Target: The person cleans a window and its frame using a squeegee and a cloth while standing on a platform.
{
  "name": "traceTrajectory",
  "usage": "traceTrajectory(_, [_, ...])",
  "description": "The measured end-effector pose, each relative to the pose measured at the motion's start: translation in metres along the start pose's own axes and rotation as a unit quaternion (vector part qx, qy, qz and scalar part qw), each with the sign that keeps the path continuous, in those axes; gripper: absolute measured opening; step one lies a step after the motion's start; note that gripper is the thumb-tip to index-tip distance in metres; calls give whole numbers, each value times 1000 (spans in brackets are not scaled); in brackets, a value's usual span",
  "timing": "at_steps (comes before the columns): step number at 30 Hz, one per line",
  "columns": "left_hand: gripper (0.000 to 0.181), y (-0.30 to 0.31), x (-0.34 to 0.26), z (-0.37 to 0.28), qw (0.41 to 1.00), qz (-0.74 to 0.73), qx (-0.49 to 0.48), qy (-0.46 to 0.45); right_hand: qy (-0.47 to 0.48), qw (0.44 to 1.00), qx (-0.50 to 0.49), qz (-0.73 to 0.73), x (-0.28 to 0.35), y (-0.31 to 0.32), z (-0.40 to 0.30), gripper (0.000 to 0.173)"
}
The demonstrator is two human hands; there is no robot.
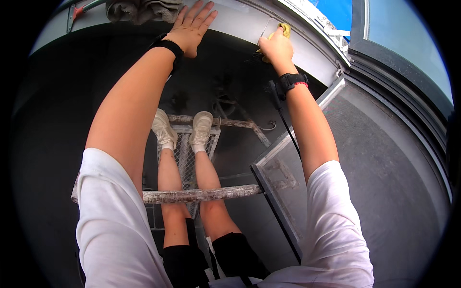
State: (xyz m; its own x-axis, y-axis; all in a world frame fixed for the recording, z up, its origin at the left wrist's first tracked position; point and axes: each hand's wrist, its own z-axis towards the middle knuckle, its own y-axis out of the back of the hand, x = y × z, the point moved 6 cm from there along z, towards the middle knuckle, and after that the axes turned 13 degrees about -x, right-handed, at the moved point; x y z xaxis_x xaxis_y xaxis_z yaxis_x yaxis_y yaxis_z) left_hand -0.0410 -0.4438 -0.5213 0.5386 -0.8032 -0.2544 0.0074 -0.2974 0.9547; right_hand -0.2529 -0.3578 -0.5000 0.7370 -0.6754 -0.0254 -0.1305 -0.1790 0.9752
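My left hand (189, 30) lies with its fingers spread on a pale ledge (230, 21), right beside a folded grey-brown cloth (142, 10). Nothing is in it. Farther right, my right hand (276, 45) grips a yellow cloth (285, 29) at the ledge, near the window frame. Part of the cloth sticks out above the fingers and part shows below the hand. Black bands circle both wrists, with a red cord at the right one.
My shoes stand on a mesh scaffold platform (185, 158), high above a dark floor. A paint-spattered rail (201, 194) crosses at my knees. At right is a framed glass panel (281, 180) and a window sash (392, 54). A red-and-green-handled tool (77, 12) lies at upper left.
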Motion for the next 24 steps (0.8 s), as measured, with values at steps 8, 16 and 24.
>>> traceTrajectory(8, [97, -9, -7, -34, 987, -26, -158, 1, -8, 1000, -4, 17, 48, -1, -8, 68])
traceTrajectory(16, [75, -16, -30, -121, 965, -185, -180, 50, -26, 1000, -9, 9, 54, 0, -11, 69])
traceTrajectory(24, [65, -30, -29, -161, 952, -248, -141, 106, -43, 995, -39, 81, 90, -5, -18, 75])
